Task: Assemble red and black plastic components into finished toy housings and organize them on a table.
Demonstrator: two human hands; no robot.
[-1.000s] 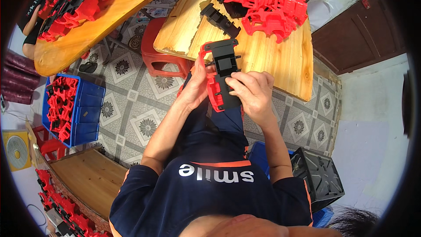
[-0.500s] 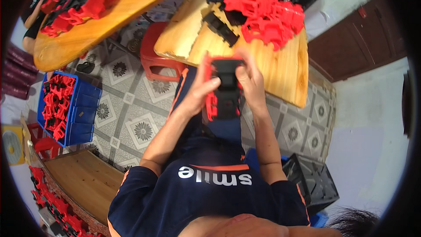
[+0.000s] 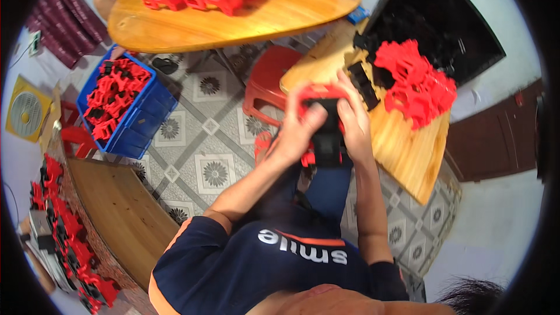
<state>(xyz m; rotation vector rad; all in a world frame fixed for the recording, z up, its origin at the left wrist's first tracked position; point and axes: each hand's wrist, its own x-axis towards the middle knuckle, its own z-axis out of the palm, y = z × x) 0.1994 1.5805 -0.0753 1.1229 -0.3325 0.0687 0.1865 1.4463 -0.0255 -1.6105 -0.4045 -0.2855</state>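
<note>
Between my two hands is a red plastic frame with a black plastic insert [image 3: 326, 140], held in front of me above my lap. My left hand [image 3: 299, 125] wraps its left side, the thumb lying on the black part. On the opposite side my right hand [image 3: 354, 122] grips the edge, its thumb also on the black face. Both hands are a little blurred. Just beyond my right hand, a loose black plastic part [image 3: 363, 86] lies on the wooden table [image 3: 408, 154], beside a heap of red plastic frames [image 3: 415, 84].
A black crate [image 3: 434, 20] stands behind the heap. Farther off, a yellow table [image 3: 233, 34] bears rows of red-and-black parts, with a person beside it. A red stool [image 3: 271, 79], a blue bin [image 3: 131, 131] of parts and a wooden bench [image 3: 119, 216] stand to the left.
The view has swung left, so the tables and bin appear farther right. Both hands still hold the red-and-black piece; my left thumb has moved higher on its black part.
</note>
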